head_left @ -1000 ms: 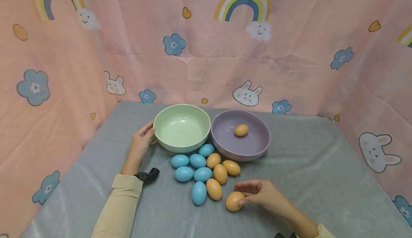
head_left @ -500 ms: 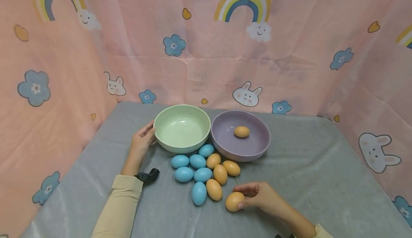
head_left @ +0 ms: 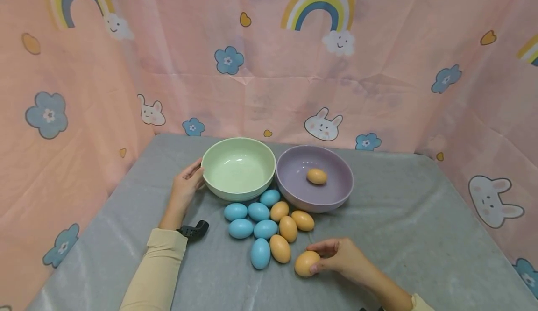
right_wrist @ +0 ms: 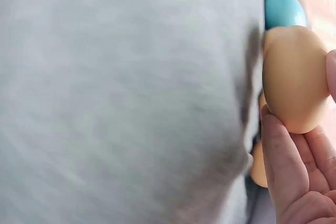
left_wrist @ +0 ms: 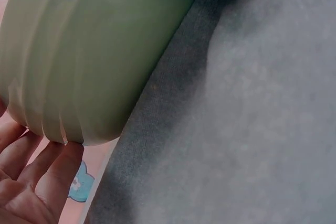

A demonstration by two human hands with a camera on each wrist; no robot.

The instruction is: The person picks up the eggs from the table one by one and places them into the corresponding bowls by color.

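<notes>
My left hand (head_left: 184,189) rests with its fingertips against the outer left wall of a light green bowl (head_left: 238,168); the left wrist view shows the fingers (left_wrist: 55,174) fairly straight at that wall. My right hand (head_left: 350,260) pinches an orange egg (head_left: 305,264) between thumb and fingers, low on the table in front of the bowls. Up close in the right wrist view the egg (right_wrist: 296,80) fills much of the grip. A purple bowl (head_left: 336,185) beside the green one holds a single orange egg (head_left: 317,176). No egg shows inside the green bowl.
Several blue eggs (head_left: 241,229) and several orange eggs (head_left: 288,229) lie clustered before the bowls, close to their near walls. Grey cloth covers the table (head_left: 403,227). A pink patterned curtain (head_left: 269,82) rises behind and along both sides.
My right fingers have closed more snugly round the front orange egg, which stays in nearly the same place. The egg in the purple bowl has rolled slightly nearer. My left hand has not moved.
</notes>
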